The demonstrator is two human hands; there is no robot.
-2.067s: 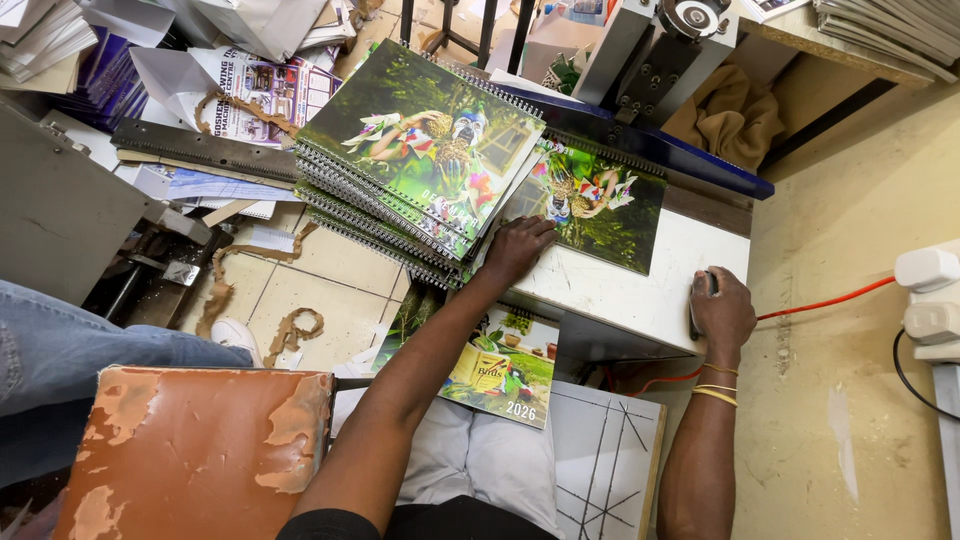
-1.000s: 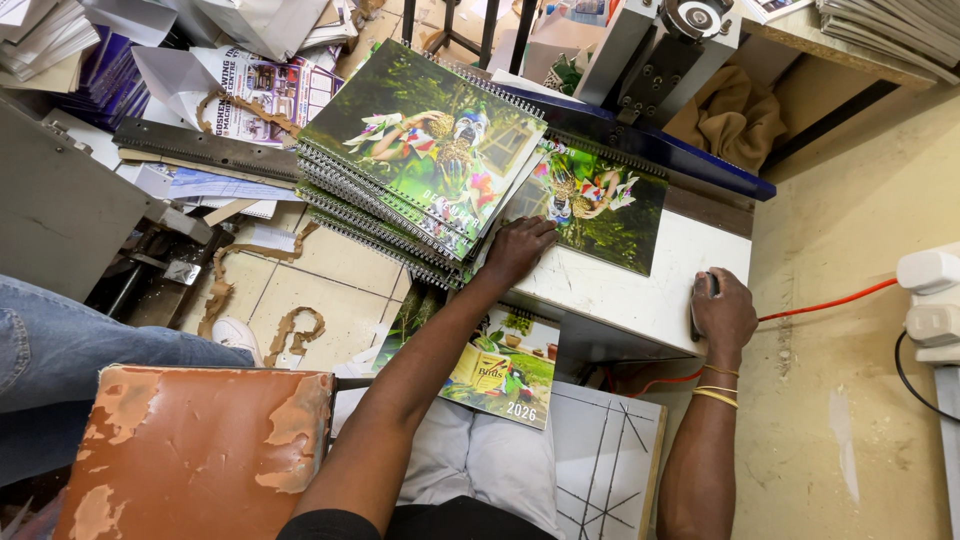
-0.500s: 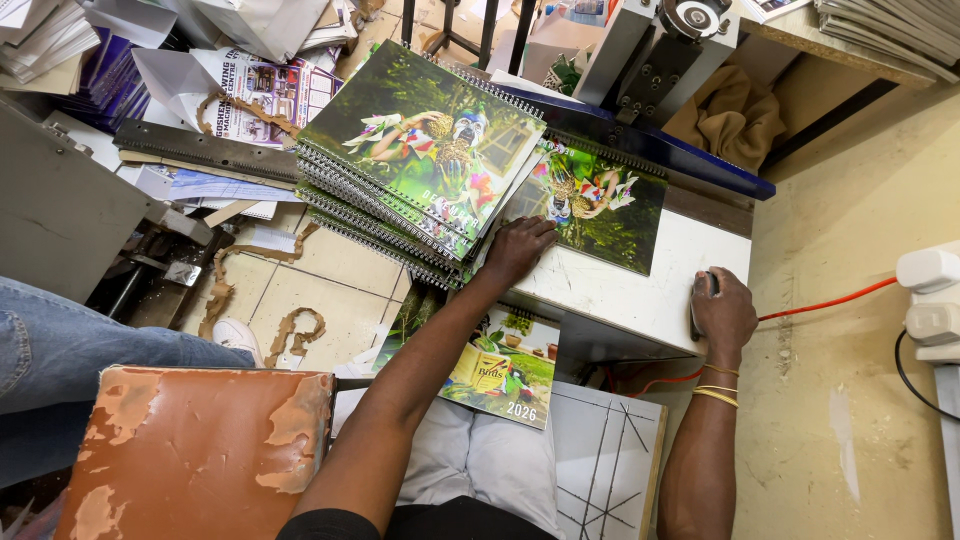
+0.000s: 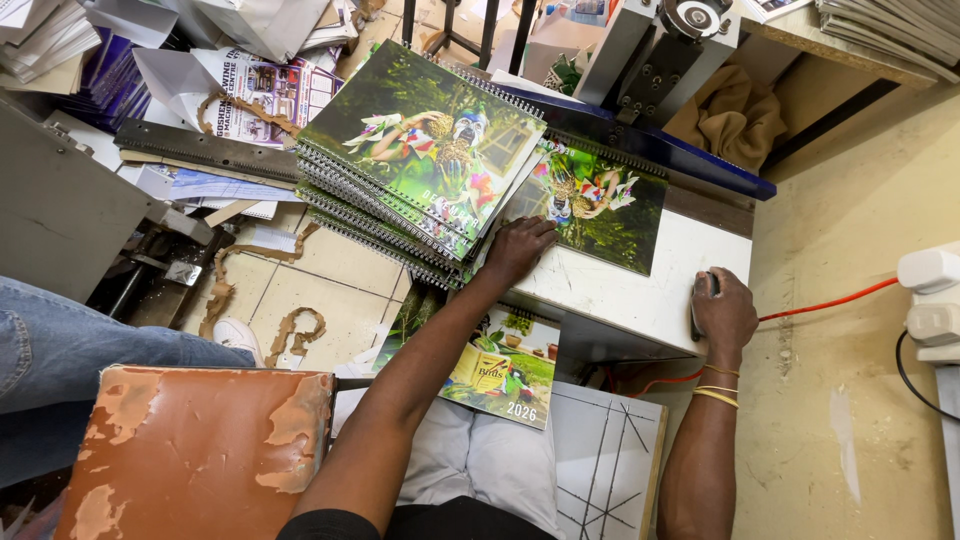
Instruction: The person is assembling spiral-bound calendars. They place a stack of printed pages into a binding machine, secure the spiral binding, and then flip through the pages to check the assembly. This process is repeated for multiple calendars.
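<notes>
- Our right hand (image 4: 724,312) covers most of a dark handle (image 4: 697,318) at the counter's (image 4: 620,300) four o'clock edge.
- The spiral-bound stack (image 4: 420,160) hides the single calendar's (image 4: 605,205) nine o'clock side.
- Our arm crosses the lower calendar (image 4: 505,365).

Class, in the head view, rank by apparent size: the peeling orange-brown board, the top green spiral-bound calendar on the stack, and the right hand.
1. Peeling orange-brown board, though nearest the camera.
2. Top green spiral-bound calendar.
3. Right hand.
</notes>
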